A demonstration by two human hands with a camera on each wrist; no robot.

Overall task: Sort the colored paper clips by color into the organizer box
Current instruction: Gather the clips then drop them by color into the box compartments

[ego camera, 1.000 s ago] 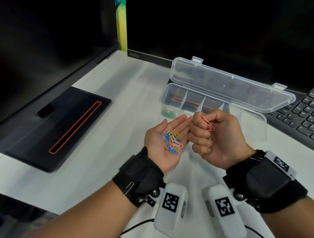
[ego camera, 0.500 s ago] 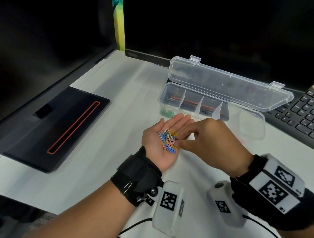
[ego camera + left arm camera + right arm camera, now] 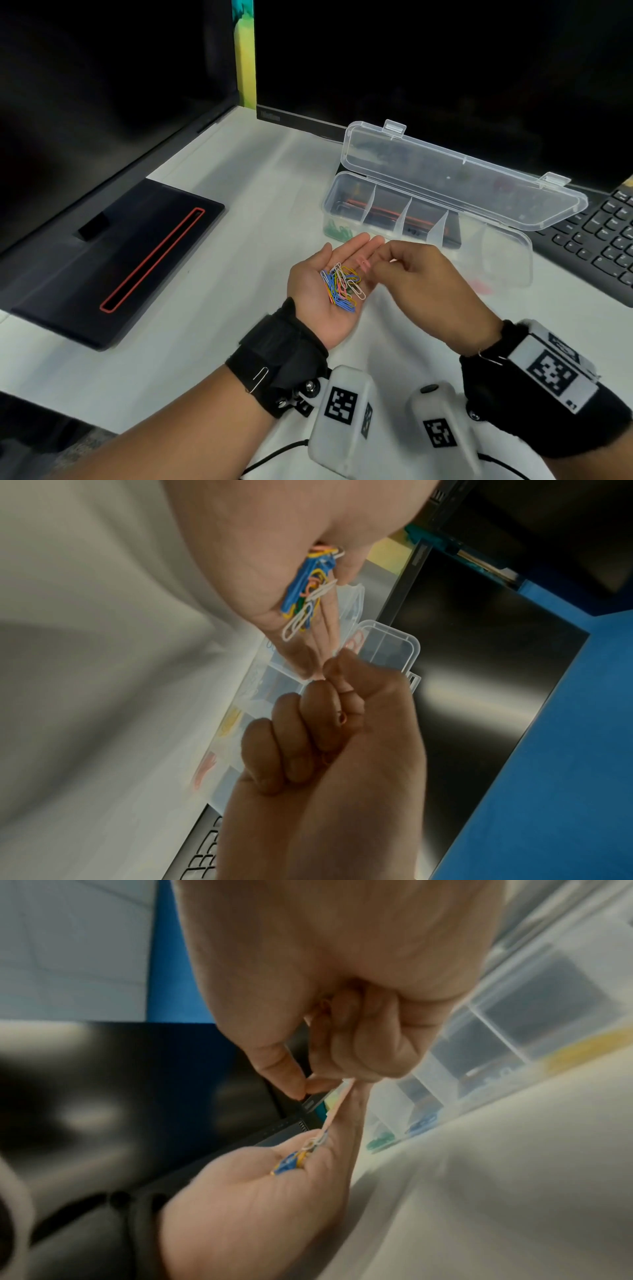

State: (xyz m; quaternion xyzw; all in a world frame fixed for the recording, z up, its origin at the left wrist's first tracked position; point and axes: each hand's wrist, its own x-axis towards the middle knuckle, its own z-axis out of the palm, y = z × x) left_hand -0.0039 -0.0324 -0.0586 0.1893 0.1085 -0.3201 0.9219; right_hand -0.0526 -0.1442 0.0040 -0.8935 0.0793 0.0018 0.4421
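pulling one pink clip free of the pile

on the left, a black pad (image 3: 113, 253) lying well clear of the work. next, left hand (image 3: 329, 284) flat and palm up, fingers straight, serving as a tray for the pile (image 3: 342, 286) of blue, yellow, white and pink clips. just right of the pile, a pink clip (image 3: 363, 264) at the fingertips of the right hand (image 3: 424, 287), thumb and forefinger pressed together; probably pinched on that clip, though blur leaves the contact unclear.

best done with the palm kept level and the pink clip drawn up slowly, watching for a neighbour hooked on. then over to the box (image 3: 428, 236), lid open, just beyond both hands: green already in the leftmost bay, pink seemingly in the rightmost. release low over the matching bay, not tossed. keyboard (image 3: 603, 236) at far right, out of the way.
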